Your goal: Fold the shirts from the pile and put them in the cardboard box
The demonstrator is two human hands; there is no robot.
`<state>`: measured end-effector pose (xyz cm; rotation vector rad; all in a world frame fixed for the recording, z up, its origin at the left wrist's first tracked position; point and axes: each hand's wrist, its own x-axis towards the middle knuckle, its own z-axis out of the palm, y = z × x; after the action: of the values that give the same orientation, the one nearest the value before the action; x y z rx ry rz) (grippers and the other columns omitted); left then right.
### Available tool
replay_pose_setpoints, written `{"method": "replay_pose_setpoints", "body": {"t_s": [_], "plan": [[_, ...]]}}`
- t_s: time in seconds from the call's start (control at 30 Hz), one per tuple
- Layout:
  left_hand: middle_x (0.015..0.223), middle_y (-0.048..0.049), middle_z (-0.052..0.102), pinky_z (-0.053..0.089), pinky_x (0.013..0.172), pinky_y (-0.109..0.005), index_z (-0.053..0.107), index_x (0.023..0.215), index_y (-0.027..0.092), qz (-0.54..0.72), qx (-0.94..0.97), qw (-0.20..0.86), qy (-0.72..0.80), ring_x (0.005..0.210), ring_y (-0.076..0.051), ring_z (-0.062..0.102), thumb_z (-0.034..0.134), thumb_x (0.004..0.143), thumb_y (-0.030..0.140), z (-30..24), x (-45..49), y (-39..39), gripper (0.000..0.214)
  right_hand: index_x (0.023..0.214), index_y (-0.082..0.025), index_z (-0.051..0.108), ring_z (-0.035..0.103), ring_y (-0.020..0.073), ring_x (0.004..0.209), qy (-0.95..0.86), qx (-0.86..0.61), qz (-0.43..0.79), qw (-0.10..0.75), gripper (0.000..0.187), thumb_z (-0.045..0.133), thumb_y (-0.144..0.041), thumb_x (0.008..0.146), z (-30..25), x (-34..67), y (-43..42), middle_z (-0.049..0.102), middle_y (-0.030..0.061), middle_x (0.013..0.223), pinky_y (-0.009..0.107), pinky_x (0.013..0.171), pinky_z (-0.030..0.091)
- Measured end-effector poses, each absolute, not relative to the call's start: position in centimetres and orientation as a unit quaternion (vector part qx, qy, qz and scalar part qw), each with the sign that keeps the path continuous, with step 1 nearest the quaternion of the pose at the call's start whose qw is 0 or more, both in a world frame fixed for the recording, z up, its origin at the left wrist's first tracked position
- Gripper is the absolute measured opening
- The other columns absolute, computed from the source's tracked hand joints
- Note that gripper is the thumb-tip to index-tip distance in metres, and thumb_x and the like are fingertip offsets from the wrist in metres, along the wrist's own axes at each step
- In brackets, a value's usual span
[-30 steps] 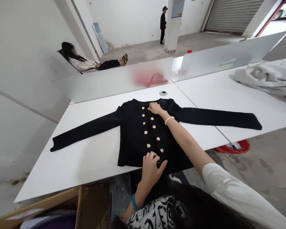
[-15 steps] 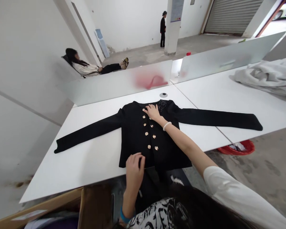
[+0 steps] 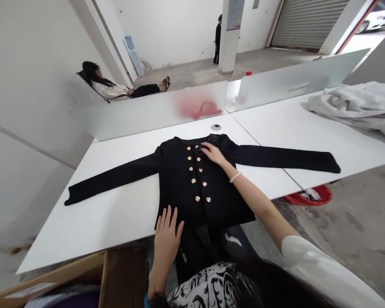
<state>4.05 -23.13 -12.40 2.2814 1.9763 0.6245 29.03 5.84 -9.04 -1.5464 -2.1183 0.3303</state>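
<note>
The black jacket (image 3: pixel 179 182) is laid flat on the white table (image 3: pixel 128 207), sleeves (image 3: pixel 288 158) spread wide, gold buttons (image 3: pixel 193 181) ranged in two rows!

White sleeve (image 3: pixel 327 269), pale bracelet (image 3: pixel 235 177)

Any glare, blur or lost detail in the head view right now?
Head view: the doorway at upper right is very bright; the black jacket shows little fold detail; the red thing behind the frosted panel looks blurred; the gold buttons are distinct.
</note>
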Motion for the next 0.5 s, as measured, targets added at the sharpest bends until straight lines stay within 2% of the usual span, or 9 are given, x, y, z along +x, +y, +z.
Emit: {"method": "replay_pose_setpoints", "body": {"t_s": [0.1, 0.2, 0.23, 0.27, 0.33, 0.4, 0.5], "plan": [[0.140, -0.0107, 0.050, 0.039, 0.104, -0.050, 0.053, 0.133, 0.023, 0.209, 0.729, 0.055, 0.649, 0.132, -0.030, 0.042, 0.041, 0.093, 0.043, -12.2, 3.4, -23.8, 0.046, 0.131, -0.015, 0.052, 0.055, 0.0182, 0.117, -0.711, -0.644, 0.091, 0.269, 0.045, 0.030, -0.017, 0.092, -7.7, 38.7, 3.9, 0.057, 0.0108, 0.131, 0.033, 0.100, 0.040], [0.127, -0.0108, 0.062, 0.045, 0.096, -0.049, 0.061, 0.122, 0.021, 0.222, 0.712, 0.066, 0.662, 0.121, -0.030, 0.053, 0.038, 0.094, 0.042, -11.6, 2.8, -23.4, 0.042, 0.124, -0.008, 0.058, 0.043, 0.0282, 0.128, -0.616, -0.740, 0.031, 0.267, 0.046, 0.035, -0.008, 0.084, -7.5, 49.6, 0.1, 0.052, 0.0199, 0.134, 0.049, 0.107, 0.027], [0.122, -0.0110, 0.065, 0.045, 0.094, -0.049, 0.063, 0.119, 0.021, 0.230, 0.711, 0.063, 0.662, 0.116, -0.030, 0.056, 0.037, 0.094, 0.042, -11.3, 2.9, -23.0, 0.042, 0.123, -0.014, 0.060, 0.037, 0.0272, 0.133, -0.550, -0.801, -0.012, 0.236, 0.046, 0.036, -0.009, 0.085, -7.8, 52.7, -1.4, 0.050, 0.0149, 0.137, 0.050, 0.110, 0.021], [0.119, -0.0111, 0.067, 0.045, 0.094, -0.050, 0.064, 0.116, 0.020, 0.238, 0.714, 0.058, 0.655, 0.112, -0.030, 0.058, 0.037, 0.094, 0.042, -10.9, 3.1, -22.3, 0.041, 0.126, -0.013, 0.058, 0.028, 0.0316, 0.137, -0.512, -0.828, -0.022, 0.227, 0.045, 0.037, -0.012, 0.086, -8.1, 55.3, -2.9, 0.044, 0.0175, 0.142, 0.056, 0.110, 0.014], [0.117, -0.0103, 0.067, 0.041, 0.099, -0.050, 0.065, 0.115, 0.021, 0.248, 0.741, 0.056, 0.622, 0.111, -0.029, 0.058, 0.038, 0.094, 0.040, -10.0, 4.1, -20.5, 0.039, 0.129, -0.012, 0.056, 0.022, 0.0380, 0.138, -0.456, -0.866, -0.023, 0.203, 0.044, 0.042, -0.023, 0.089, -9.2, 58.8, -5.7, 0.038, 0.0219, 0.145, 0.062, 0.107, 0.013], [0.122, -0.0086, 0.065, 0.034, 0.106, -0.050, 0.063, 0.118, 0.022, 0.247, 0.783, 0.067, 0.567, 0.118, -0.027, 0.055, 0.039, 0.095, 0.038, -9.1, 6.0, -18.4, 0.037, 0.131, -0.011, 0.055, 0.025, 0.0400, 0.136, -0.432, -0.882, -0.010, 0.190, 0.046, 0.043, -0.031, 0.091, -10.4, 60.2, -7.8, 0.039, 0.0243, 0.144, 0.063, 0.105, 0.017], [0.137, -0.0069, 0.054, 0.023, 0.112, -0.052, 0.053, 0.132, 0.025, 0.221, 0.832, 0.095, 0.500, 0.133, -0.027, 0.041, 0.039, 0.095, 0.038, -8.7, 9.5, -16.2, 0.041, 0.127, -0.017, 0.058, 0.035, 0.0373, 0.131, -0.398, -0.892, -0.030, 0.215, 0.044, 0.041, -0.036, 0.091, -11.9, 60.0, -9.9, 0.047, 0.0210, 0.137, 0.060, 0.105, 0.021]]}}
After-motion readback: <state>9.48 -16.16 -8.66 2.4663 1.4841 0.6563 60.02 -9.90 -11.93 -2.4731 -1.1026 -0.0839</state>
